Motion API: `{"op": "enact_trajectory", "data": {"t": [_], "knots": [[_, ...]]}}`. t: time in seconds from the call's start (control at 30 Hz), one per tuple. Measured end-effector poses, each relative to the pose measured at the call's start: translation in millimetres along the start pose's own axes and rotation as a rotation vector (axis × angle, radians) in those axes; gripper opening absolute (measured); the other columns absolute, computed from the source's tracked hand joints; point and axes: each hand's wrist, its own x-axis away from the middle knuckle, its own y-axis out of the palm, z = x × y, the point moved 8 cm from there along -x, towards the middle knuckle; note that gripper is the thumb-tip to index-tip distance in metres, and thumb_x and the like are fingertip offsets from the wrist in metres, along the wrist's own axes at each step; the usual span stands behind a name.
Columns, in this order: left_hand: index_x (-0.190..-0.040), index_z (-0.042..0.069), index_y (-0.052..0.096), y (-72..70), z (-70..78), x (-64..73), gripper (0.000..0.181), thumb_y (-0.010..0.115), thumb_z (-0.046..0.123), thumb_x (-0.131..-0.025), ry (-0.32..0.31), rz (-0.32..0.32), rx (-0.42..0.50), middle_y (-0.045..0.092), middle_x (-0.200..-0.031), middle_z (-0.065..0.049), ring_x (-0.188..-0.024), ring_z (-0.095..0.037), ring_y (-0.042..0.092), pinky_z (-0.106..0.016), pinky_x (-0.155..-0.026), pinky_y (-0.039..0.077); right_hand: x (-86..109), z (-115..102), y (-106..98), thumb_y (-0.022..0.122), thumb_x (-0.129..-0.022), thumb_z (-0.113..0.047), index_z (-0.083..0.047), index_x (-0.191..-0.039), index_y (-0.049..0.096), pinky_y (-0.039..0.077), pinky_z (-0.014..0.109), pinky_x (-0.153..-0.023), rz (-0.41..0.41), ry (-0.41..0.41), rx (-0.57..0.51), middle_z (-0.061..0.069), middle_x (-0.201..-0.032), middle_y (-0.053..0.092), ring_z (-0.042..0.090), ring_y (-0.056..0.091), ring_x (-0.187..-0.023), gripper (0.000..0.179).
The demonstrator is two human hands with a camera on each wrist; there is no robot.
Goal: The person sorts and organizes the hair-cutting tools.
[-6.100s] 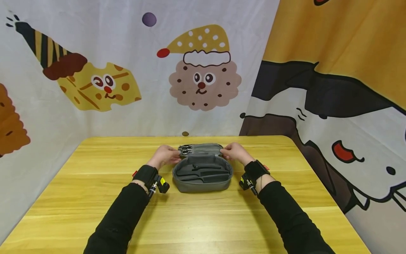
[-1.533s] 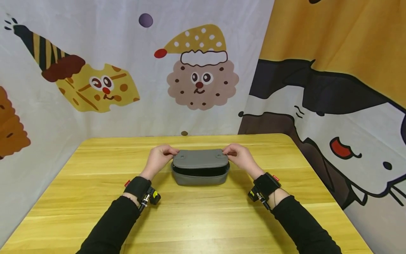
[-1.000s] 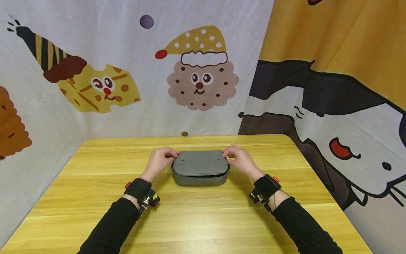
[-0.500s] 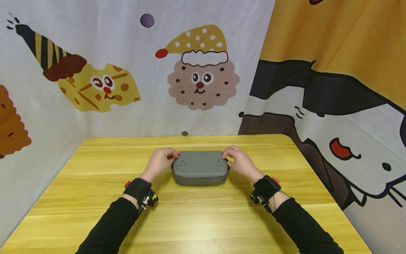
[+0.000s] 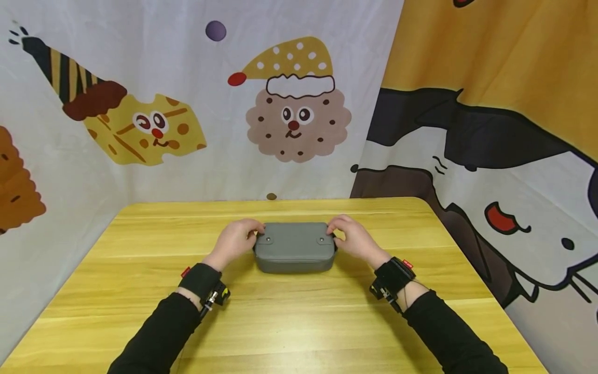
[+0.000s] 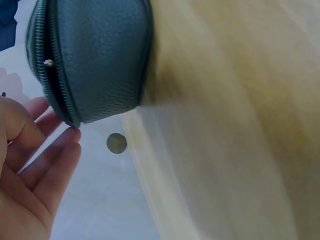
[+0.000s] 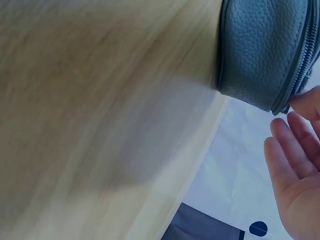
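A grey leather-like zip case (image 5: 295,244) sits on the table with its lid down and two snaps on top. My left hand (image 5: 236,238) rests its fingers on the lid's back left corner. In the left wrist view its thumb stands apart from the case (image 6: 100,60), and the metal zip pull (image 6: 48,63) shows at that end, where the zip teeth gape a little. My right hand (image 5: 357,240) pinches the back right corner; in the right wrist view, thumb or forefinger meets the zip edge, other fingers stretch behind. The contents are hidden.
The wooden table (image 5: 285,322) runs toward me and to both sides. A curtain (image 5: 187,171) printed with cartoon figures hangs behind its far edge. Each wrist wears a black strap with a small camera.
Six seconds ago the case lay open, showing scissors and dark tools. Both hands brought the lid over and down. Within the last half second, only slight finger shifts show.
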Motion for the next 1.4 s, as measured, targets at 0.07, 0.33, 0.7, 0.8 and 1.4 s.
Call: {"op": "enact_trajectory", "data": {"t": [0.07, 0.33, 0.7, 0.8, 1.4], "knots": [[-0.101, 0.006, 0.074, -1.0, 1.7, -0.4, 0.021, 0.059, -0.005, -0.091, -0.007, -0.011, 0.001, 0.071, -0.110, -0.012, -0.097, -0.029, 0.067, -0.040, -0.076, 0.053, 0.0, -0.6, -1.7, 0.071, -0.085, 0.007, -0.007, -0.100, 0.069, 0.050, 0.043, -0.094, 0.003, 0.001, -0.009, 0.009, -0.115, 0.062, 0.028, 0.059, -0.108, 0.022], [-0.104, 0.006, 0.074, -3.5, 5.7, -4.4, 0.018, 0.060, 0.001, -0.094, -0.007, -0.038, -0.008, 0.071, -0.107, -0.010, -0.096, -0.027, 0.067, -0.043, -0.081, 0.055, -2.7, -0.4, -5.7, 0.068, -0.092, -0.003, -0.006, -0.109, 0.070, 0.050, 0.043, -0.094, -0.011, 0.017, 0.012, 0.010, -0.113, 0.066, 0.028, 0.061, -0.108, 0.017], [-0.121, -0.001, 0.067, 0.0, 43.4, -14.2, 0.035, 0.071, 0.019, -0.092, 0.133, -0.145, -0.023, 0.067, -0.114, -0.015, -0.104, -0.031, 0.064, -0.044, -0.090, 0.052, -7.3, 3.9, -19.1, 0.066, -0.094, -0.005, -0.002, -0.119, 0.068, 0.050, 0.046, -0.094, -0.004, 0.059, 0.030, 0.015, -0.119, 0.065, 0.034, 0.060, -0.111, 0.025], [-0.129, -0.001, 0.062, 6.9, 52.0, -17.3, 0.053, 0.075, 0.032, -0.089, 0.141, -0.214, -0.052, 0.064, -0.122, -0.016, -0.110, -0.032, 0.061, -0.045, -0.094, 0.050, -8.3, 3.6, -20.4, 0.067, -0.094, -0.006, -0.002, -0.120, 0.068, 0.050, 0.046, -0.095, -0.009, 0.059, 0.039, 0.016, -0.121, 0.065, 0.034, 0.060, -0.111, 0.026], [-0.159, 0.013, 0.021, 46.2, 71.8, -33.2, 0.132, 0.088, 0.065, -0.057, 0.058, -0.477, -0.314, 0.020, -0.161, -0.019, -0.147, -0.040, 0.017, -0.064, -0.115, 0.013, -18.0, 4.2, -27.5, 0.065, -0.096, -0.009, -0.001, -0.126, 0.064, 0.047, 0.047, -0.099, -0.024, 0.038, 0.063, 0.017, -0.124, 0.063, 0.035, 0.058, -0.115, 0.031]]}}
